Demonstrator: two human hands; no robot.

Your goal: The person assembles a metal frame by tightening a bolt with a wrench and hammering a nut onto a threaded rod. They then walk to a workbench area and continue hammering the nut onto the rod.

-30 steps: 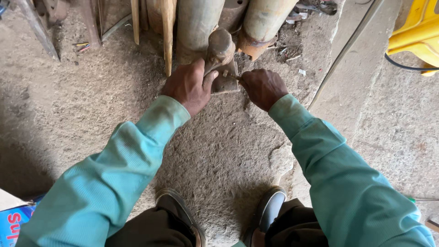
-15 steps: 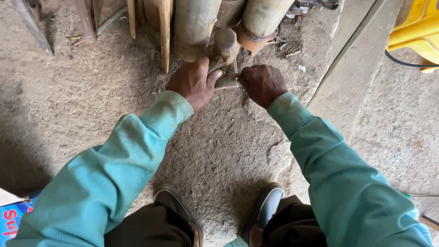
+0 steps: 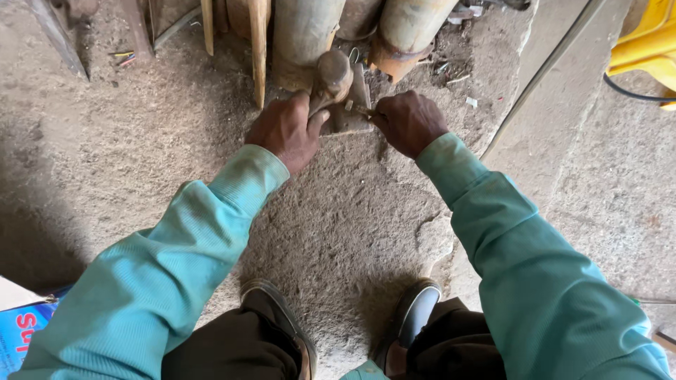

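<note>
- Rusty brown metal: the hammer (image 3: 331, 77) in the left hand (image 3: 287, 131) has a rounded, worn head that now sits higher and farther than half a second ago, over the far edge of the flat plate (image 3: 352, 116).
- That lift reads as a swing between blows; the plate has not shifted.
- The left hand is closed around the hammer's handle.
- The right hand (image 3: 410, 124) is closed, its fingertips pinching a small thin piece (image 3: 359, 109) on the plate; what the piece is I cannot tell.
- The plate lies on gritty, pitted concrete floor (image 3: 141, 162), just near 2 dull cylinders (image 3: 303, 32) at the far edge.
- Teal ribbed sleeves (image 3: 176, 274) cover both arms; 2 scuffed shoes (image 3: 282, 317) show at the near edge.
</note>
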